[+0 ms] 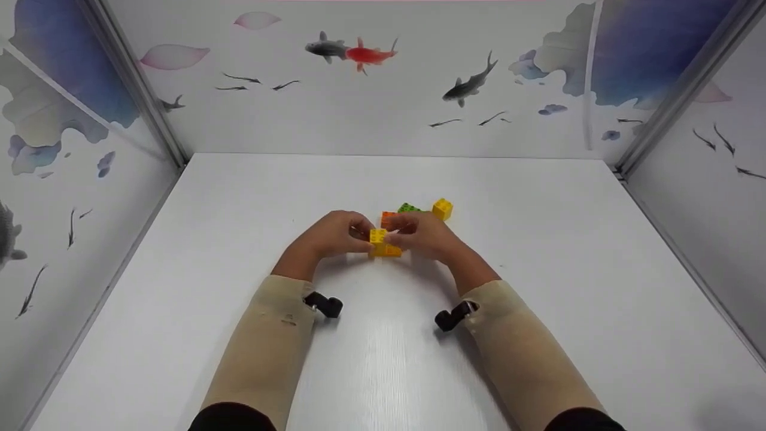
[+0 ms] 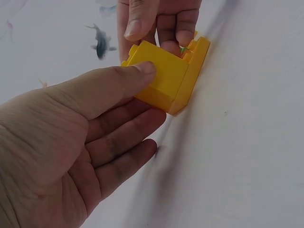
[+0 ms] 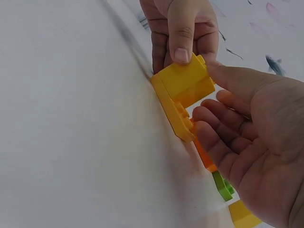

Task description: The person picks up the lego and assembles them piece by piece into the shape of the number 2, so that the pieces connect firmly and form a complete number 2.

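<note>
A tall yellow toy brick point(image 1: 377, 237) stands on one end of a flat yellow building plate point(image 3: 172, 114), which lies on the table. My left hand point(image 1: 337, 234) pinches the tall brick from the left, its thumb point(image 2: 137, 76) flat against the brick's side. From the other side my right hand point(image 1: 423, 235) holds the same brick near its studded top, with the thumb on it and the other fingers curled behind and beside it. Part of the plate's studs shows beneath the right fingers in the right wrist view.
Behind the hands lie an orange piece point(image 1: 388, 219), a green studded piece point(image 1: 409, 208) and another yellow brick point(image 1: 443, 209), the first two partly hidden by the right hand. White panels with painted fish point(image 1: 368, 55) enclose the white table point(image 1: 383, 347) at the back and sides.
</note>
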Available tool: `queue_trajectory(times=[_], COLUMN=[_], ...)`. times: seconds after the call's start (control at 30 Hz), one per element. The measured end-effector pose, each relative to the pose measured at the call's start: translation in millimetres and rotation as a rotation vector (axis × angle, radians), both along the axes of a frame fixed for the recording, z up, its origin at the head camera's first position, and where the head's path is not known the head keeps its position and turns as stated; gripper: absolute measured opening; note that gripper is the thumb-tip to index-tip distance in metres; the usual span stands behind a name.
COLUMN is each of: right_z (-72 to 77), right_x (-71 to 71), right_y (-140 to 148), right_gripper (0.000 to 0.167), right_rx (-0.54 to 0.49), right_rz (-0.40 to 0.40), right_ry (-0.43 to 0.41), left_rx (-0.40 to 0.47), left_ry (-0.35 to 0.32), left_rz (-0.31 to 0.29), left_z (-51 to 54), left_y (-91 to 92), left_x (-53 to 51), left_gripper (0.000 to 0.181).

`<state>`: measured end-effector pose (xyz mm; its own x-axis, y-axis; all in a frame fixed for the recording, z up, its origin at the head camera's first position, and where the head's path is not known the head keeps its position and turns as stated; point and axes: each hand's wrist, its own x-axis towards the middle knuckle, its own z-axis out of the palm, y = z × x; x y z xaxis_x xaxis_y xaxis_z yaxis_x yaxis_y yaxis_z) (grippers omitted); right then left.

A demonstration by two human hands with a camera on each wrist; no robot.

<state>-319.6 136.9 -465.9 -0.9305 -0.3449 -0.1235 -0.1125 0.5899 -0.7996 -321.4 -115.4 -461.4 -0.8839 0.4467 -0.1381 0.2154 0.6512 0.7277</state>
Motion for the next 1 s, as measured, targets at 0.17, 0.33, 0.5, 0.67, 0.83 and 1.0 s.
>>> queue_trajectory(times=[0.17, 0.33, 0.5, 0.67, 0.83, 1.0], right_z=[1.2, -3.3, -6.6, -9.3, -11.2, -13.2], right_x=[-6.6, -12.6, -16.4, -19.0, -19.4, -19.2], right_y=[9.9, 14.9, 14.2, 11.4, 10.6, 11.7], right_gripper=[0.052, 0.053, 0.055, 0.052, 0.046, 0.042], right_rx=[-0.010, 0.036, 0.039, 0.052, 0.044, 0.077], right_rz=[-0.143, -0.184, -0.188, -0.194, -0.191, -0.166], right_ry=[0.035, 0.023, -0.004, -0.025, -0.013, 0.014], left_rx=[-0.019, -0.020, -0.028, -0.040, -0.034, -0.026], left_ry=[-0.025, -0.053, -0.054, -0.065, -0.076, -0.073], left_rz=[0.025, 0.045, 0.050, 0.056, 0.055, 0.047], left_z=[1.8, 1.0, 1.7, 2.0, 0.8, -0.1], left_y=[2.5, 3.4, 3.2, 4.0, 3.5, 2.9], left_x=[-0.6, -1.2, -1.4, -2.1, -3.3, -3.4], left_gripper=[0.032, 0.032, 0.033, 0.035, 0.034, 0.034])
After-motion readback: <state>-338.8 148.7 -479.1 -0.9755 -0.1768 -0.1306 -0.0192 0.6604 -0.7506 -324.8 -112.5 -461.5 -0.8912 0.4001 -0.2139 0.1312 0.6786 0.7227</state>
